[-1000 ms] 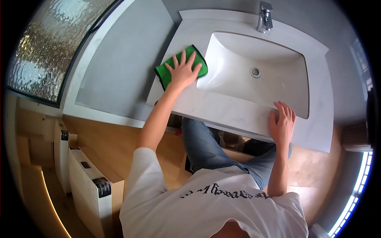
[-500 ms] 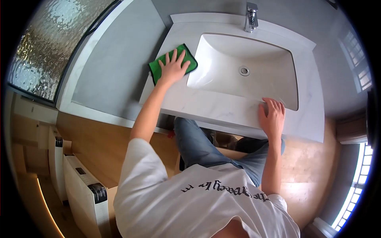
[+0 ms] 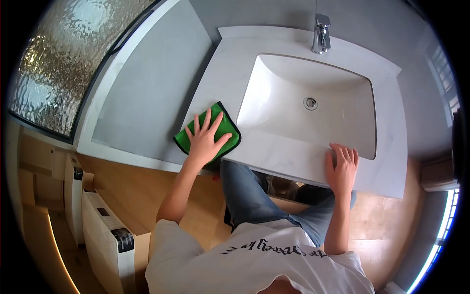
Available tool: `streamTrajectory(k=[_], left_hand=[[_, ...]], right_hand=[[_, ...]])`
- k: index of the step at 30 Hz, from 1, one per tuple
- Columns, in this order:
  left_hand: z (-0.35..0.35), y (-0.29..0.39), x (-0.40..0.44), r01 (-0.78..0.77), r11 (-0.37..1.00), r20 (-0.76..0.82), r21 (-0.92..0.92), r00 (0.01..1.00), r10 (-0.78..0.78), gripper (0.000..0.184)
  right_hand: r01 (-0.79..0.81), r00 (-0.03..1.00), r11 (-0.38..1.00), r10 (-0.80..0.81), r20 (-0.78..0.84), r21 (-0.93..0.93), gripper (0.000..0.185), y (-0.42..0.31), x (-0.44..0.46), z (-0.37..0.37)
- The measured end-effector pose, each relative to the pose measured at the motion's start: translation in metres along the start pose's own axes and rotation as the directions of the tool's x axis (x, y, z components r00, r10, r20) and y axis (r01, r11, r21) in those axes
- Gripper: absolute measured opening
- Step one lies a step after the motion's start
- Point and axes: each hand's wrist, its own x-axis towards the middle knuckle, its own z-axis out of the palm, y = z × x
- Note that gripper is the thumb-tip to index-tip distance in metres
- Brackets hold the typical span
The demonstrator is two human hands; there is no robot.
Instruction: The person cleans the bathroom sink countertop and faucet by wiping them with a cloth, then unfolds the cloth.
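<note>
The step in hand, as I judge it, is the wiping of the white countertop (image 3: pixel 279 151) with a green cloth (image 3: pixel 226 128). The cloth lies at the front left corner of the countertop, to the left of the basin (image 3: pixel 281 93), and it seems to reach a little over the front edge (the hand and wrist cover a part, so I cannot tell how far).

The next move, in my opinion, calls for an even, flat pressure and for care at this corner, because the cloth could slip down over the edge.

The left hand (image 3: pixel 201 142) is palm down on the cloth, with its fingers widely spread. It presses the cloth from above and does not appear to grip it; the thumb points toward the basin.

The right hand (image 3: pixel 343 170) rests on the front strip of the countertop, toward the right corner. Its fingers are loosely bent and near together, with the fingertips at the front rim of the basin. I see no object in it. The faucet (image 3: pixel 321 36) stands at the back edge, well apart from both hands.
</note>
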Motion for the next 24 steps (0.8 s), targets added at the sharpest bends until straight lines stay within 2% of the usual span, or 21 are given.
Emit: streamTrajectory(k=[5,8,13,17,19,24], left_hand=[[0.017,-0.008,0.115,-0.007,0.998,0.005,0.055,1.000,0.007,0.070],[0.019,-0.004,0.198,0.100,0.986,0.047,0.130,0.993,-0.107,0.071],[0.036,0.008,0.303,0.260,0.965,-0.039,0.041,0.965,-0.258,0.070],[0.037,0.018,0.352,0.391,0.919,-0.063,0.045,0.920,-0.388,0.070],[0.044,0.022,0.368,0.462,0.886,-0.132,0.046,0.882,-0.453,0.071],[0.047,0.028,0.365,0.460,0.888,-0.143,0.013,0.879,-0.454,0.070]], right_hand=[[-0.021,1.000,1.000,0.021,0.017,0.002,0.022,-0.004,0.003,-0.001],[-0.037,0.999,0.999,0.037,0.021,0.007,0.021,-0.006,0.005,-0.001],[-0.051,0.997,0.997,0.054,0.050,-0.060,0.021,-0.010,0.010,-0.001],[-0.085,0.994,0.995,0.088,0.064,-0.057,0.020,-0.009,0.010,0.002],[-0.085,0.993,0.995,0.088,0.073,-0.049,0.020,-0.009,0.010,0.001],[-0.080,0.995,0.995,0.082,0.048,-0.055,0.020,-0.009,0.008,0.003]])
